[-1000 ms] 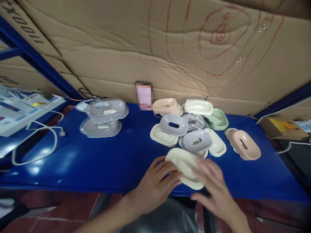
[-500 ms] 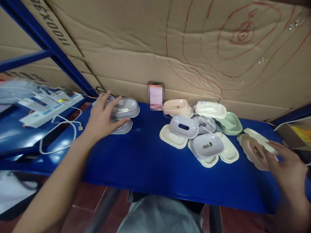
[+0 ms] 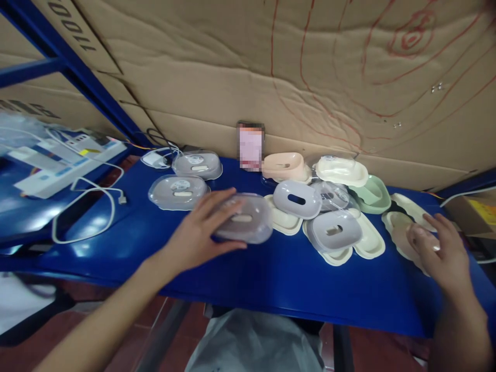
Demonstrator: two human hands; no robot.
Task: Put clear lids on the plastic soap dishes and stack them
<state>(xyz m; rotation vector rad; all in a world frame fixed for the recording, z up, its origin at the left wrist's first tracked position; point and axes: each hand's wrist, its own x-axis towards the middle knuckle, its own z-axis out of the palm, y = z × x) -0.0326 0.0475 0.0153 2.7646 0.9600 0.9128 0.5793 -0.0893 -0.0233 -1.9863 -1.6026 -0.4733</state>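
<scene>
My left hand [image 3: 201, 230] grips a grey soap dish [image 3: 253, 219] with a clear cover, slightly blurred, over the middle of the table. Two more covered grey dishes, one at the back [image 3: 198, 166] and one nearer [image 3: 179, 192], sit to its left. At the right, my right hand [image 3: 445, 250] hovers over a beige dish part [image 3: 397, 222], thumb and fingers apart. A long cream piece [image 3: 411, 206] lies just beyond that hand. Between the hands are grey slotted trays [image 3: 296, 200], cream bases [image 3: 370, 240], a peach dish [image 3: 284, 166] and a green dish [image 3: 374, 196].
A phone-like device [image 3: 251, 147] leans against the cardboard wall [image 3: 194, 67] behind the blue table [image 3: 248, 279]. Power strips [image 3: 70, 170] and a white cable [image 3: 112, 212] lie at the left. At the far right stands a cardboard box [image 3: 473, 217].
My left hand has carried a covered grey dish rightward and nearer, away from the left group. My right hand stays by the beige part, its fingers shifted slightly. The view has moved a little.
</scene>
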